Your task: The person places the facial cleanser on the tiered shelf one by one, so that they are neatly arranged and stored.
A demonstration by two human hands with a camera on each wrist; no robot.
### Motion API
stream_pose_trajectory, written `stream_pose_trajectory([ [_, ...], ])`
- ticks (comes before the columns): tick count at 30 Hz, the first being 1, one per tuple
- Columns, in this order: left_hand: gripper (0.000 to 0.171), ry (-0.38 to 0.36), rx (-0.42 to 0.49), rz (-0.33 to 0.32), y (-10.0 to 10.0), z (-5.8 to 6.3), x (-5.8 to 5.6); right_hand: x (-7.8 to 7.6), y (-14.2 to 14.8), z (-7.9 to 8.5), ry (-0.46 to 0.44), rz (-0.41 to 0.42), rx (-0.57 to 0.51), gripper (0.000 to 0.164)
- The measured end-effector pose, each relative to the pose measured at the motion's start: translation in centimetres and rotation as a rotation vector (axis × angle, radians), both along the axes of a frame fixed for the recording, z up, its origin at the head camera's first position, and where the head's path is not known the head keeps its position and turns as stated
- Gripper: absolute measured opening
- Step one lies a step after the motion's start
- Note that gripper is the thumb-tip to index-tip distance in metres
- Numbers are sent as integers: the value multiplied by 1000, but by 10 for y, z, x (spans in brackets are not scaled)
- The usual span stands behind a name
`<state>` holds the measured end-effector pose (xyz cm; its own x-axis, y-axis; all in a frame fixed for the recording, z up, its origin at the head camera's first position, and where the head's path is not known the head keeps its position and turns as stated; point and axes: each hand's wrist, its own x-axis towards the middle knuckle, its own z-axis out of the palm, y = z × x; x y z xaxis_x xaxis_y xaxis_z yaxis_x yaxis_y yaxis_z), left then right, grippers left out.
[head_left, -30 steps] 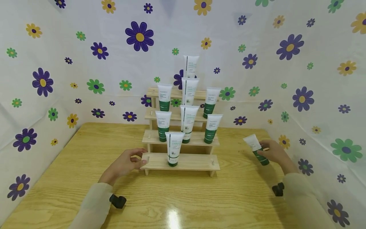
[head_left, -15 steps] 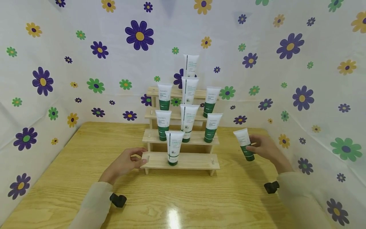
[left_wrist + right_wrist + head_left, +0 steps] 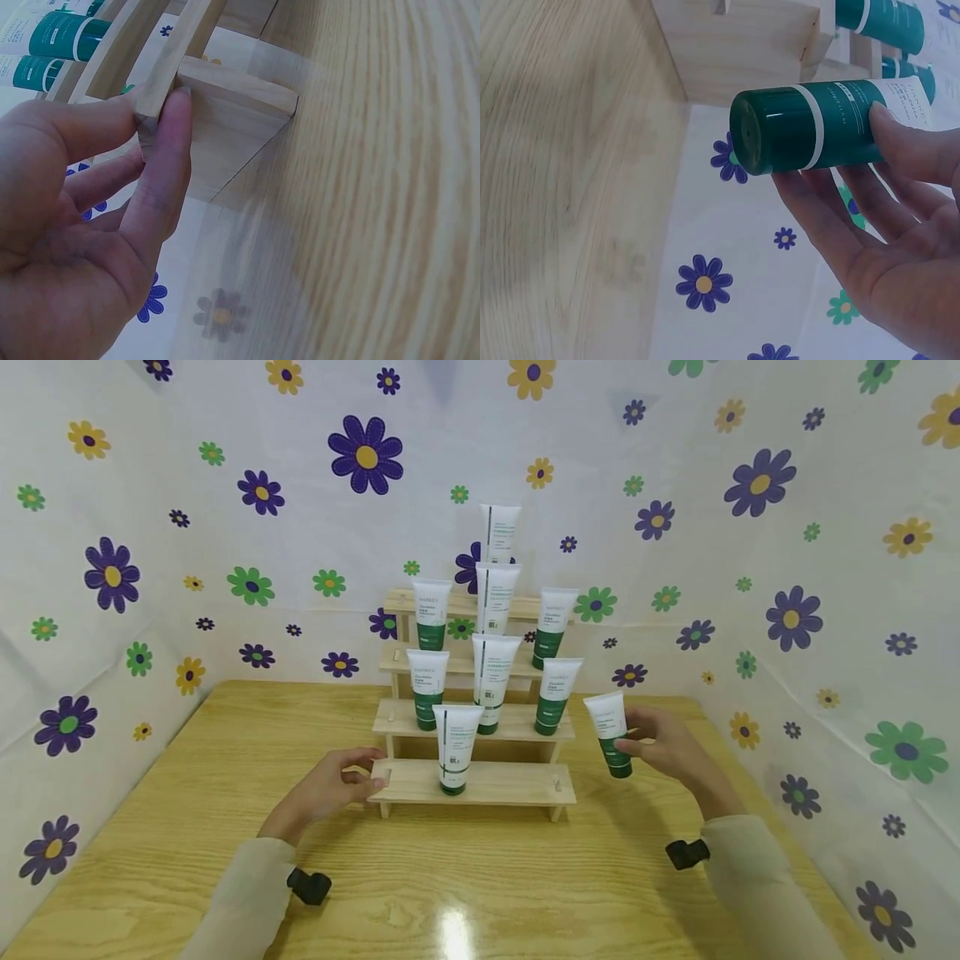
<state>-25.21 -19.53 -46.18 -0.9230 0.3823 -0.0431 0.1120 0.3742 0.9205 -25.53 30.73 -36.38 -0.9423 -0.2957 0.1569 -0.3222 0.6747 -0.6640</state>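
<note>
My right hand (image 3: 667, 747) holds a white and green squeeze tube (image 3: 607, 727) off the table, right of the stepped wooden stand (image 3: 517, 783). The tube tilts slightly, green cap (image 3: 772, 131) down, between thumb and fingers. At the stand's left side, my left hand (image 3: 326, 789) pinches the end of the lowest board (image 3: 161, 90) between thumb and fingers. One tube (image 3: 457, 743) stands upright mid-way on that lowest step, printed back forward. Behind it, the second step bears a left tube (image 3: 428, 685), a middle tube (image 3: 495, 677) and a right tube (image 3: 557, 693).
Higher up stand a left tube (image 3: 432, 610), a right tube (image 3: 553, 622), a middle tube (image 3: 497, 597) and the topmost tube (image 3: 500, 531). The wooden table (image 3: 450, 877) meets a flower-printed cloth (image 3: 300, 527) behind and at both sides.
My right hand has carried its tube leftward, closer to the stand, and the tube has turned more upright. My left hand stays on the lowest board.
</note>
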Motion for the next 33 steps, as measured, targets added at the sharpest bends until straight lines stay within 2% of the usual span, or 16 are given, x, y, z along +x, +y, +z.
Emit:
stream_pose_trajectory([
  [13, 48, -18, -7, 16, 0, -1, 0, 8, -17, 4, -30, -1, -7, 42],
  [26, 47, -5, 6, 13, 1, 0, 0, 13, -29, 3, -8, 40, -37, 40],
  [33, 49, 7, 20, -13, 0, 1, 1, 14, -38, 0, 12, 85, -58, 38],
])
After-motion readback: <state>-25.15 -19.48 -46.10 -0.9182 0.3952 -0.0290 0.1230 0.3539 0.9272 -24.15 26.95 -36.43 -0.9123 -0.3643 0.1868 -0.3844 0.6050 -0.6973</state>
